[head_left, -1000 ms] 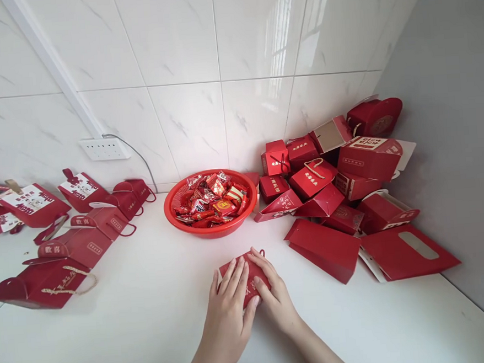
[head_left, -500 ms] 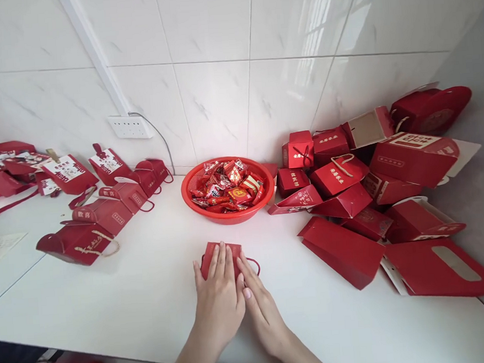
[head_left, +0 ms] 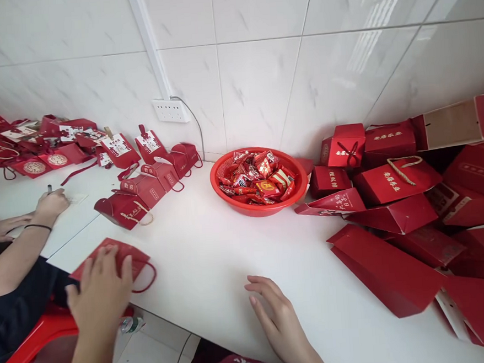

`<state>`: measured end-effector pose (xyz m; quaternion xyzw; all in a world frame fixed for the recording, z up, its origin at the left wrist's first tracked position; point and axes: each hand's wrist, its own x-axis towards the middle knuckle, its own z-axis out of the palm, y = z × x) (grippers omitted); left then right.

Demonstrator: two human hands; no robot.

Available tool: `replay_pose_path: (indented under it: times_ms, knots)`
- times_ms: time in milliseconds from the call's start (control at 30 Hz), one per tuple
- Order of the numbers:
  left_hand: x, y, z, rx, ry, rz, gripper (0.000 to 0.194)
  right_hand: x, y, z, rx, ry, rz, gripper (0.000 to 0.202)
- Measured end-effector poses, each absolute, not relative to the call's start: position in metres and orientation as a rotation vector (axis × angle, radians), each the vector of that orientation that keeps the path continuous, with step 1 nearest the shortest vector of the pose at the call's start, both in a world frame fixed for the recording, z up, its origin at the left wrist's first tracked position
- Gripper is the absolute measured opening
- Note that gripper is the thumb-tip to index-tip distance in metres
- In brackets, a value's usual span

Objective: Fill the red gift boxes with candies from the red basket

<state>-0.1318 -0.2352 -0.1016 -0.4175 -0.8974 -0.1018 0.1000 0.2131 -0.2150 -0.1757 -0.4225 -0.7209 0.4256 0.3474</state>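
My left hand (head_left: pixel 100 291) is at the table's left front edge, on a small red gift box (head_left: pixel 136 262) with a dark red cord handle. Its fingers lie spread across the box, which they partly cover; the grip's underside is hidden. My right hand (head_left: pixel 278 314) hovers near the front of the white table (head_left: pixel 198 262), loosely bent, with fingers apart and nothing in them. Beyond it sits a red plastic basket (head_left: pixel 260 209) full of wrapped sweets (head_left: pixel 262 180). A row of red gift boxes (head_left: pixel 147 191) stands at the left of the basket.
Many red boxes (head_left: pixel 389 265) are heaped on the right. More decorated boxes (head_left: pixel 45 156) lie at the far left. A co-worker's hand (head_left: pixel 53 206) holds a pen over paper. A red chair (head_left: pixel 33 342) stands at lower left, and a socket strip (head_left: pixel 170 110) is on the wall.
The red gift box has moved left with my left hand. My right hand has come off it and is apart. The view has turned left, showing the co-worker's arms.
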Motion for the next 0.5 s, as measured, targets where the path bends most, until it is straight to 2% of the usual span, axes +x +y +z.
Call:
replay_pose_path:
  times_ms: [100, 267, 500]
  knots:
    - [-0.175, -0.235, -0.095, -1.052, -2.668, -0.245, 0.063, 0.212, -0.217, -0.174, -1.079, -1.883, 1.142, 0.026]
    - [-0.232, -0.208, -0.095, -1.236, -2.555, -0.236, 0.066, 0.208, -0.216, -0.178, -1.093, -1.899, 1.107, 0.025]
    - [-0.246, -0.176, -0.100, -1.240, -2.470, -0.150, 0.064, 0.205, -0.220, -0.179, -0.982, -2.024, 1.018, 0.024]
